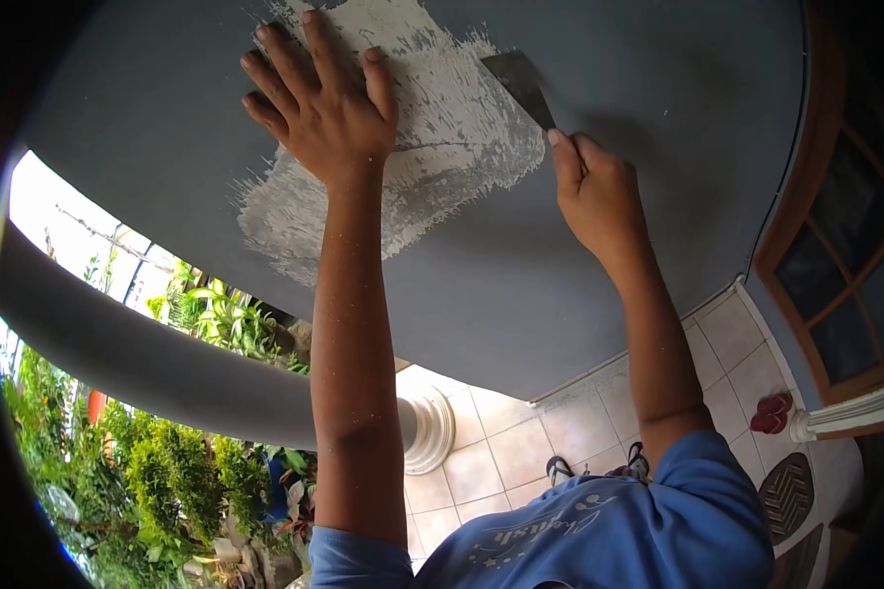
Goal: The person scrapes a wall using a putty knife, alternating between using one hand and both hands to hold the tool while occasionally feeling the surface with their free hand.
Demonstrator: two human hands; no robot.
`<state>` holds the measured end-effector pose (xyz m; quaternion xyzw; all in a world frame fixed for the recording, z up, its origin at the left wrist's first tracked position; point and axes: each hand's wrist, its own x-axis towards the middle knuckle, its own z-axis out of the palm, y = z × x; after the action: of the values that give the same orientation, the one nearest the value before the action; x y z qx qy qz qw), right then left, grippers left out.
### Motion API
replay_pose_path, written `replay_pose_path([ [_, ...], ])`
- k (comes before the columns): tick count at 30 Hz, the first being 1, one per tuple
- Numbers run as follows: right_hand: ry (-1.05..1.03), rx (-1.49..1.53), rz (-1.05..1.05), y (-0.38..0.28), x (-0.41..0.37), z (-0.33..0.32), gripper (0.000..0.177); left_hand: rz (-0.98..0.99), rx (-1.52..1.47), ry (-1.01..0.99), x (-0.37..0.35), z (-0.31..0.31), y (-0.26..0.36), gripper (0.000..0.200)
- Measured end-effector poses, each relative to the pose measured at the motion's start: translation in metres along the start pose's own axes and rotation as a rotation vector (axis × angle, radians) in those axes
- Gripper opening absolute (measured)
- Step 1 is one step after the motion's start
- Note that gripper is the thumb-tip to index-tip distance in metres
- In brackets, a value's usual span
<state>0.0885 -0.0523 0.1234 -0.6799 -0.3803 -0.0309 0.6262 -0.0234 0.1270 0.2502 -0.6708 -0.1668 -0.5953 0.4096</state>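
A grey painted wall [521,285] fills the upper view, with a rough whitish patch [442,108] where the paint is scraped away. My left hand [329,113] rests with spread fingers over the left part of that patch. The fingers of my right hand [599,191] are wrapped round the handle of a scraper [521,86], thumb along the near end of its blade. The flat dark blade points up and left, its wide edge right at the patch's upper right border. Most of the handle is hidden in the hand.
A round grey column [167,353] with a moulded base [430,432] stands at left, before green garden plants [167,471]. Pale floor tiles [481,471] lie below. On the right are a wood-framed window [845,255], red footwear [771,412] and a patterned mat [788,496].
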Motion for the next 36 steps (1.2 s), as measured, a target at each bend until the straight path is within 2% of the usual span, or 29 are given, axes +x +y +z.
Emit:
replay_pose_path([
  [3, -0.009, -0.083, 0.027, 0.008, -0.024, 0.008, 0.041, -0.01, -0.001, 0.01, 0.001, 0.002, -0.001, 0.063],
  [6, -0.108, -0.115, 0.049, 0.006, -0.018, 0.004, 0.04, 0.001, -0.005, -0.014, -0.002, 0.001, -0.003, 0.062],
  [9, -0.009, -0.071, 0.015, 0.022, -0.024, 0.01, 0.04, -0.004, -0.011, -0.001, -0.002, 0.003, -0.002, 0.062],
  [12, -0.002, -0.064, 0.036, 0.023, -0.03, 0.015, 0.041, -0.008, -0.012, 0.009, 0.001, 0.003, -0.002, 0.061],
  [15, 0.029, -0.052, -0.053, 0.016, -0.003, 0.014, 0.041, 0.001, -0.013, 0.001, -0.003, 0.001, 0.0, 0.061],
  [21, -0.039, -0.01, 0.099, 0.021, -0.022, 0.013, 0.041, -0.014, -0.001, 0.018, 0.0, 0.001, 0.0, 0.06],
  [24, -0.046, 0.011, 0.026, 0.004, 0.006, 0.001, 0.041, 0.0, -0.009, 0.01, -0.002, 0.002, 0.001, 0.061],
  [30, -0.038, -0.009, 0.038, 0.024, -0.03, 0.02, 0.04, -0.019, 0.005, 0.01, 0.002, 0.001, 0.001, 0.061],
  [36, -0.01, -0.014, -0.022, 0.015, -0.002, 0.01, 0.037, -0.016, 0.013, -0.021, -0.001, 0.001, 0.0, 0.061],
])
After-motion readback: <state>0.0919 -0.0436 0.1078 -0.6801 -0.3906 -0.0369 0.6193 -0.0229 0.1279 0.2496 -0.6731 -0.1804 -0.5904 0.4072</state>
